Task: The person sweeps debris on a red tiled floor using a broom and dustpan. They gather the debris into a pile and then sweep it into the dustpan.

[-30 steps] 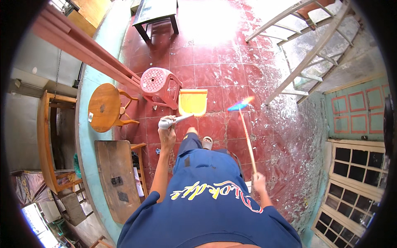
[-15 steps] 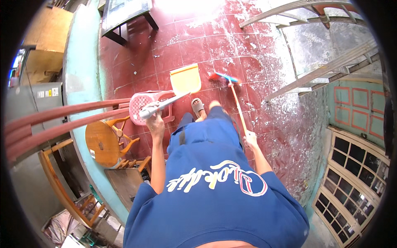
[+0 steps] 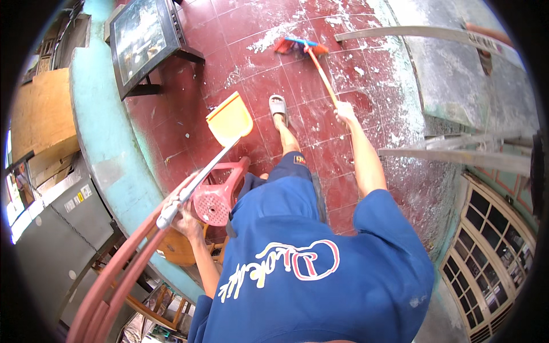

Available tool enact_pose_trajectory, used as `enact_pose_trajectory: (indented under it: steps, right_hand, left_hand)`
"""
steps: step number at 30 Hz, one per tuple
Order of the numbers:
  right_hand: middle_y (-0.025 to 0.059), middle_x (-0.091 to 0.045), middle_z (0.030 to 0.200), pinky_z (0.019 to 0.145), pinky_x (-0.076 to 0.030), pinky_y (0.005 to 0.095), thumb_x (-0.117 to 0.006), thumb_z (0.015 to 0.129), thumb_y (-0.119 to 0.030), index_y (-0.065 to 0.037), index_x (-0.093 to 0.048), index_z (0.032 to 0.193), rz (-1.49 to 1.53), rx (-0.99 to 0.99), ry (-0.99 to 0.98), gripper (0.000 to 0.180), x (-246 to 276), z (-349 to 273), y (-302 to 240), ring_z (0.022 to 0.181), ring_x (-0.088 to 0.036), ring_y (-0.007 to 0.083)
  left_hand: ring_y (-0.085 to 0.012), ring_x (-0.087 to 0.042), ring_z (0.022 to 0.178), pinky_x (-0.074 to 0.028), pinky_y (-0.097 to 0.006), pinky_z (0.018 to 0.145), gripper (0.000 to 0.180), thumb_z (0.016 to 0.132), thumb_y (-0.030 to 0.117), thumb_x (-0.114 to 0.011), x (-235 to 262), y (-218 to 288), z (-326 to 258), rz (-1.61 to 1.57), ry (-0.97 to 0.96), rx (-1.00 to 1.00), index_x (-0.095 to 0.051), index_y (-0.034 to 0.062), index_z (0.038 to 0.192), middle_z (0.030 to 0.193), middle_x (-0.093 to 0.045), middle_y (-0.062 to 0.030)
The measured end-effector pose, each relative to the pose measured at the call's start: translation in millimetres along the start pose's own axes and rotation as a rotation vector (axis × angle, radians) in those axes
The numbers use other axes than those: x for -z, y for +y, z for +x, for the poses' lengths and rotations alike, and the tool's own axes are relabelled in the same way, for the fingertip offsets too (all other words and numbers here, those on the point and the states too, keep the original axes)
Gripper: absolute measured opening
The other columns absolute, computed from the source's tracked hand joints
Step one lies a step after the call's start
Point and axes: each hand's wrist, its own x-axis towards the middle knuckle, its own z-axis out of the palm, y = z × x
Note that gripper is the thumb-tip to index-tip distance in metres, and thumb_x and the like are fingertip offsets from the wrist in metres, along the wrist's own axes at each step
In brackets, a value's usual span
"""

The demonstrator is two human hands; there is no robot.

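Note:
My left hand [image 3: 184, 217] is closed round the grey handle of a long-handled dustpan [image 3: 230, 121], whose yellow-orange pan rests on or just above the red floor ahead of me. Its handle slants from the pan back to my left side, beside a pink plastic stool [image 3: 213, 207]. In my right hand [image 3: 345, 113] is the orange stick of a broom [image 3: 320, 71]. The broom's blue and red head [image 3: 301, 46] lies on the tiles farther ahead, to the right of the dustpan and apart from it.
A black-framed glass-topped table [image 3: 140, 43] stands at the far left, by a low turquoise wall [image 3: 106, 108]. Reddish rails [image 3: 123, 260] run along my left. A wooden ladder [image 3: 429, 37] leans at the right, near a windowed door [image 3: 486, 251]. White flakes [image 3: 274, 37] mark the floor.
I have stepped forward and turned somewhat. The broom head has moved farther ahead, and my right arm is stretched out more. The dustpan now lies farther left and tilted, still in my left hand.

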Motion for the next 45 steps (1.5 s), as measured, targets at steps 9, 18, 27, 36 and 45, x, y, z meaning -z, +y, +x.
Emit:
enact_pose_trajectory:
  steps: [9, 18, 27, 36, 45]
  right_hand:
    - [-0.0044, -0.045, 0.06, 0.033, -0.033, 0.0229, -0.045, 0.098, -0.027, -0.011, -0.051, 0.112, 0.126, 0.063, -0.128, 0.022, -2, -8, -180, 0.041, -0.042, 0.0068]
    - [-0.006, -0.041, 0.062, 0.031, -0.02, 0.0166, -0.041, 0.099, -0.02, -0.005, -0.051, 0.112, 0.354, -0.389, -0.437, 0.022, 27, -155, -253, 0.04, -0.029, 0.0002]
    - [-0.0005, -0.043, 0.062, 0.027, -0.022, 0.0162, -0.033, 0.098, -0.015, -0.003, -0.042, 0.1, 0.552, -0.558, -0.272, 0.015, -85, 16, -241, 0.038, -0.031, 0.0014]
    - [-0.001, -0.054, 0.06, 0.029, -0.024, 0.0199, -0.046, 0.097, -0.023, -0.004, -0.055, 0.084, 0.25, -0.099, -0.066, 0.025, -113, 199, -390, 0.039, -0.039, 0.0029]
    - [-0.0045, -0.046, 0.056, 0.029, -0.028, 0.0242, -0.047, 0.097, -0.037, -0.013, -0.059, 0.105, 0.34, -0.13, 0.04, 0.028, -93, 137, -352, 0.034, -0.036, 0.0069]
  left_hand:
    - [-0.0293, -0.051, 0.117, -0.054, -0.046, 0.09, 0.029, 0.09, 0.012, -0.06, -59, 38, 110, 0.015, 0.213, 0.062, -0.039, 0.0075, 0.11, 0.111, -0.053, -0.0081]
    - [-0.0286, -0.052, 0.116, -0.051, -0.051, 0.091, 0.024, 0.093, 0.011, -0.057, -104, 50, 177, 0.051, 0.316, 0.038, -0.04, 0.006, 0.109, 0.108, -0.055, -0.0083]
    - [-0.0276, -0.052, 0.116, -0.052, -0.051, 0.09, 0.025, 0.093, 0.013, -0.056, -119, 50, 205, 0.027, 0.31, 0.059, -0.04, 0.0088, 0.112, 0.111, -0.054, -0.0061]
    - [-0.0286, -0.056, 0.111, -0.053, -0.047, 0.09, 0.026, 0.091, 0.011, -0.059, -175, 34, 283, 0.032, 0.099, 0.132, -0.041, 0.0048, 0.109, 0.112, -0.055, -0.0123]
    - [-0.0207, -0.057, 0.103, -0.048, -0.034, 0.089, 0.019, 0.091, 0.003, -0.057, -283, 45, 398, 0.013, -0.215, 0.105, -0.042, 0.0044, 0.104, 0.104, -0.056, -0.0098]
